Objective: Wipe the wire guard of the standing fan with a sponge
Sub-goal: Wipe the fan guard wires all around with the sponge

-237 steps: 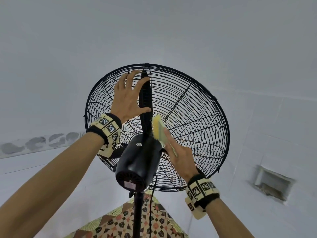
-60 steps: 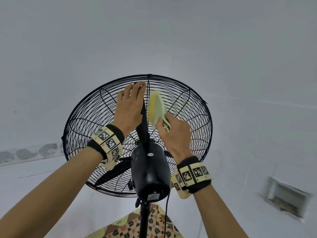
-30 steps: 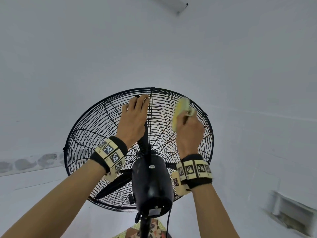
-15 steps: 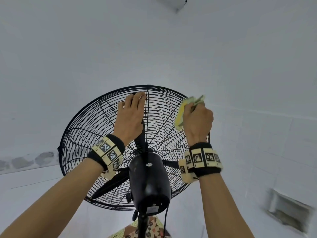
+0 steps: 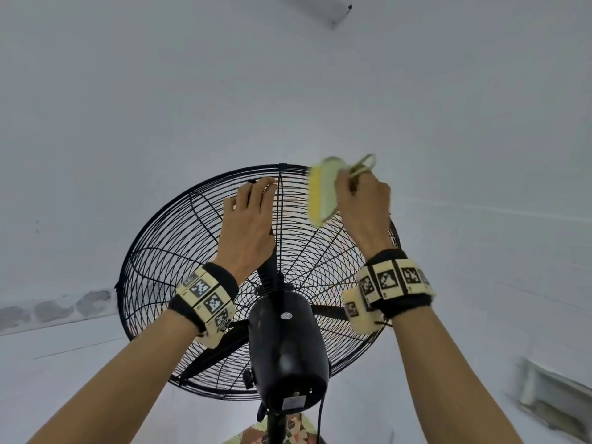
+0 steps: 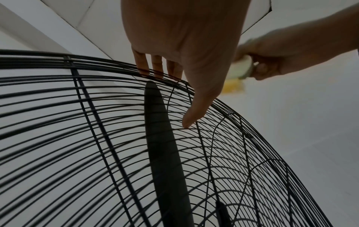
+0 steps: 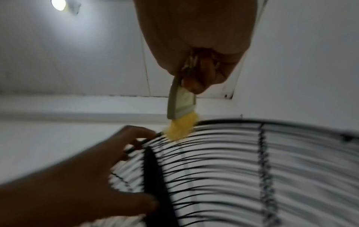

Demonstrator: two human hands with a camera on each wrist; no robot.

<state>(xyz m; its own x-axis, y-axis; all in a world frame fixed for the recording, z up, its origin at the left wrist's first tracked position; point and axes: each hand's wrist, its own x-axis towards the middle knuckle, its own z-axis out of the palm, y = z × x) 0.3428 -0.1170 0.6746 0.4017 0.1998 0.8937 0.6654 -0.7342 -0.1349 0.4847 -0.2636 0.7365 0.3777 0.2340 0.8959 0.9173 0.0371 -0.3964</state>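
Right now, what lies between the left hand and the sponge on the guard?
In the head view, only wire guard wires, including one radial rib, separate the left hand from the sponge.

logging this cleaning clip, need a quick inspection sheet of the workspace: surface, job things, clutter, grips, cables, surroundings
surface: patterned floor mat under the fan pole, mostly hidden
job's things: black wire guard of the standing fan; yellow sponge with pale handle, touching the guard's top rim
clutter: nothing seen
grips: left hand flat on the guard, fingertips at the rim; right hand grips the sponge handle
cables: black cord hangs below the motor housing
surroundings: white walls, wall vent low right
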